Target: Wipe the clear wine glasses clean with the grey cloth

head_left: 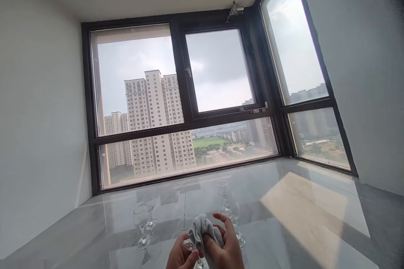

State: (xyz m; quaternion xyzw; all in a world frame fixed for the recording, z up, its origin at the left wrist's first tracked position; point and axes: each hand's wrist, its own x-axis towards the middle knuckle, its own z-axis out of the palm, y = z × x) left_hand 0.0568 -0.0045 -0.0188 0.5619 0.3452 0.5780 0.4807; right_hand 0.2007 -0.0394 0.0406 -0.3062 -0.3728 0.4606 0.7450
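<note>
Low in the head view, my left hand [181, 255] is closed around a small clear stemmed glass [200, 264], mostly hidden by fingers and cloth. My right hand [227, 247] grips a bunched grey cloth [202, 226] and presses it against that glass, its index finger raised. Just behind the cloth a faint glass rim [184, 221] shows; I cannot tell whether it belongs to the held glass. To the left stand two stemmed glasses, a nearer one [140, 220] and a farther one [150, 208]. More clear glasses [232, 208] stand behind my right hand, partly covered by it.
The glasses stand on a glossy grey stone-like sill [252, 189] with strong reflections and a sunlit patch at right. Beyond it rises a dark-framed corner window [186, 126], with tall buildings outside. White walls [41, 113] close in on both sides.
</note>
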